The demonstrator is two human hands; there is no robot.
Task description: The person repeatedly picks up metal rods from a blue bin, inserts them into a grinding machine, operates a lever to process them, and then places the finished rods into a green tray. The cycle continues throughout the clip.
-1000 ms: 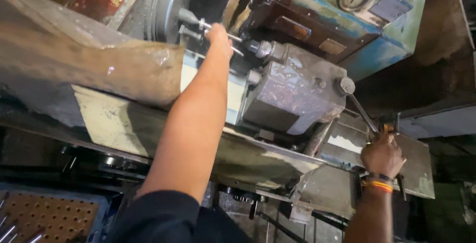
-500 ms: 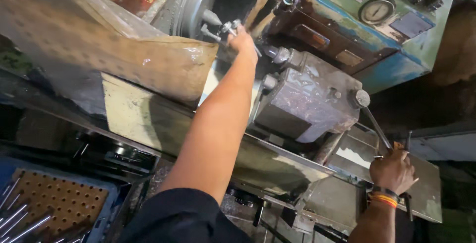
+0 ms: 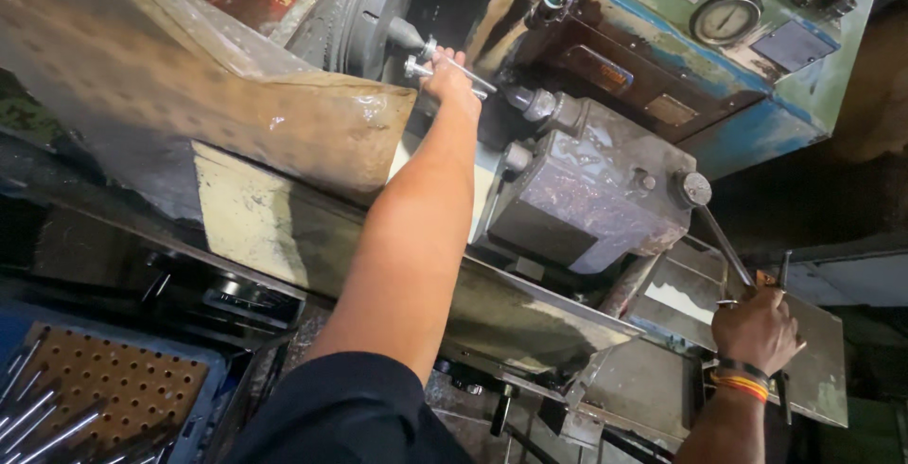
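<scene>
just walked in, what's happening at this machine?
A person is leaning over an old, oily grey metalworking machine. Their left hand reaches in to the dark round chuck and grips a slim shiny metal rod at its centre point. Their right hand, with an orange wristband, is closed on the long steel lever at the machine's right end. A blue tray with a perforated brown board and more thin rods sits lower left.
</scene>
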